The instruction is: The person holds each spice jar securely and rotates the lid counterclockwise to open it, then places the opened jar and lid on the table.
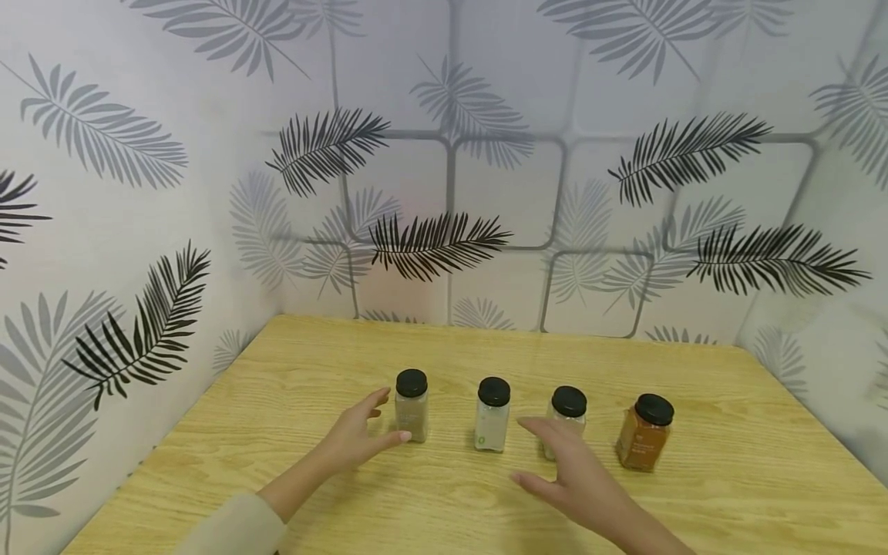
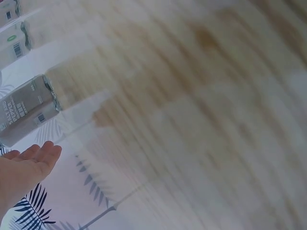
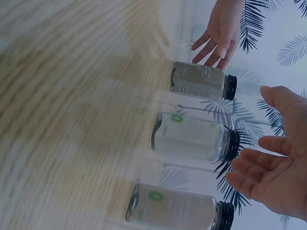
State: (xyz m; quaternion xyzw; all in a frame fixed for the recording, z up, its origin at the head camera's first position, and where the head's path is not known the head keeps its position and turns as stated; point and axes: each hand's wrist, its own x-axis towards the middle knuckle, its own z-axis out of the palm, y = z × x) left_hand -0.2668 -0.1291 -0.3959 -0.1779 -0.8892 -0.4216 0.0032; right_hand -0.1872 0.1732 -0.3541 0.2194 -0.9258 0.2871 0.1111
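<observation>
Four-sided glass spice jars with black lids stand upright in a row across the table. My left hand (image 1: 347, 441) is beside the leftmost jar (image 1: 412, 418), filled with grey-brown powder, thumb and fingers spread around its near side. In the left wrist view those fingers (image 2: 41, 158) are extended close to that jar (image 2: 29, 110). To its right stands a jar of white contents (image 1: 491, 428). My right hand (image 1: 572, 482), fingers apart and holding nothing, partly covers a pale jar (image 1: 569, 402). In the right wrist view its palm (image 3: 288, 167) faces the jar lids.
At the right end of the row is a jar of orange-red spice (image 1: 642, 443). The light wooden table (image 1: 333, 347) meets a wall (image 1: 499, 185) with a leaf pattern behind it, and another patterned wall (image 1: 104, 231) rises on the left.
</observation>
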